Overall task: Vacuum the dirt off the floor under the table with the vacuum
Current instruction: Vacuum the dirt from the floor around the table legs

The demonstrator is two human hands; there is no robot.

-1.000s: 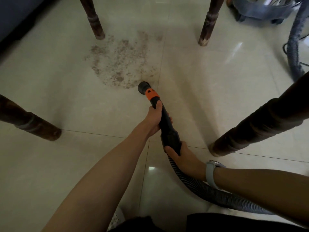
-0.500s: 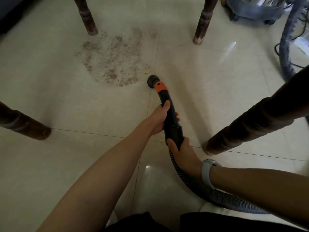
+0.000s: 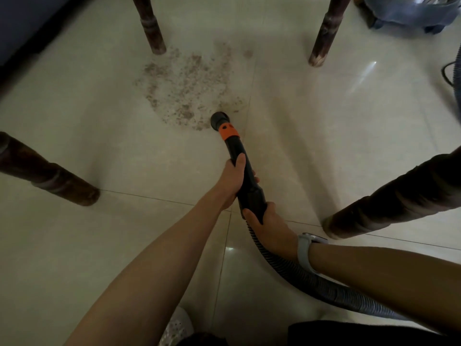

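Dirt [image 3: 189, 86] lies at 12 o'clock between the table's far legs; the vacuum nozzle [image 3: 219, 120], swung back from the right, touches its near edge. Left hand [image 3: 233, 178] and right hand [image 3: 270, 228] grip the wand; cleaning has barely begun.

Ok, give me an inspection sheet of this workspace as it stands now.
Surface: pale glossy tile floor, grout lines visible.
Job's things: brown dirt patch lies between the two far table legs; black vacuum wand with an orange collar, its nozzle at the patch's near edge; ribbed hose trails back to the right.
Clutter: nothing seen.
Grip: left hand holds the wand forward; right hand, with a wristband, holds it where the hose joins.
Cables: a dark cord at the right edge.
Surroundings: four dark wooden table legs; vacuum canister at top right; dark furniture at top left.
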